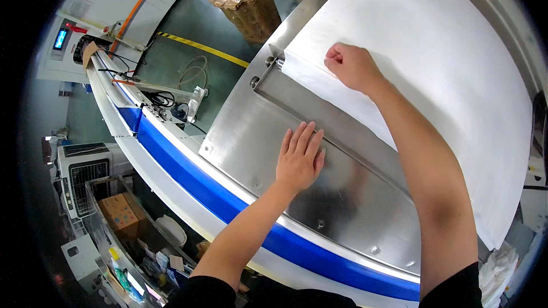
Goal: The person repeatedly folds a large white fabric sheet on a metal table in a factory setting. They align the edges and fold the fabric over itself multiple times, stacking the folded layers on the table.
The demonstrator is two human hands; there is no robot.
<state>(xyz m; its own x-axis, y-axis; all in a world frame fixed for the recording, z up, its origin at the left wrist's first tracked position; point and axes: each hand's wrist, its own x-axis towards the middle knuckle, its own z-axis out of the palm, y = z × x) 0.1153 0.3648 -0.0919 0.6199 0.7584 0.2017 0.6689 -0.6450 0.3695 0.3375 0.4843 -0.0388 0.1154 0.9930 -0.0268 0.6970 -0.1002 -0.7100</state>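
A large stack of white sheets (399,17) lies on the steel table (245,142), its near edge running along a narrow metal bar (348,154). My right hand (354,67) is closed in a fist over the top sheet, close to that near edge. Its curled fingers hide whatever may be inside them. My left hand (299,157) lies on the bare steel with its fingers stretched out, the tips touching the bar. Nothing shows in it. Two small round knobs (254,82) sit at the bar's far left end.
A blue and white rail (177,162) curves along the table's front edge. Beyond the table's far left stands a brown, tape-wrapped bin (251,14). Cables (162,100) hang near the left machine (114,0). A cluttered cart with a cardboard box (121,211) is at lower left.
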